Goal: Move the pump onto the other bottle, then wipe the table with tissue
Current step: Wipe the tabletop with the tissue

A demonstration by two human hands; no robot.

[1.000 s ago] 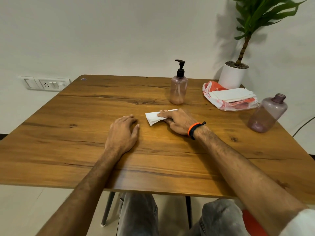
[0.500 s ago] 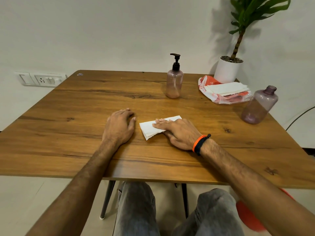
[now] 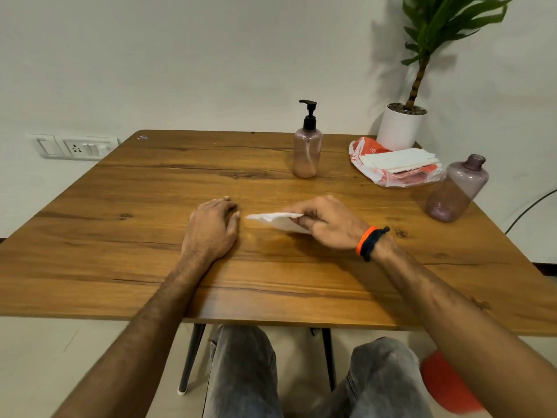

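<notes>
Lifted off table (image 3: 126, 236): tissue (image 3: 275, 220) in right hand (image 3: 328, 223)

A plain off-white wall (image 3: 196, 55) stood behind, bearing a switch panel (image 3: 75, 147) at left. A potted plant (image 3: 405, 125) cast a shadow; pale floor (image 3: 60, 342) lay below.

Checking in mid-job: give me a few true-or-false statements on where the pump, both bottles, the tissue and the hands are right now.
1. The pump sits on the bottle near the table's far edge. True.
2. The open-necked bottle lies on its side. False: it stands upright at the right edge.
3. The right hand has a grip on the tissue. True.
4. The left hand holds a bottle. False: it rests flat and empty on the table.
5. The tissue pack lies beside the white plant pot. True.
</notes>
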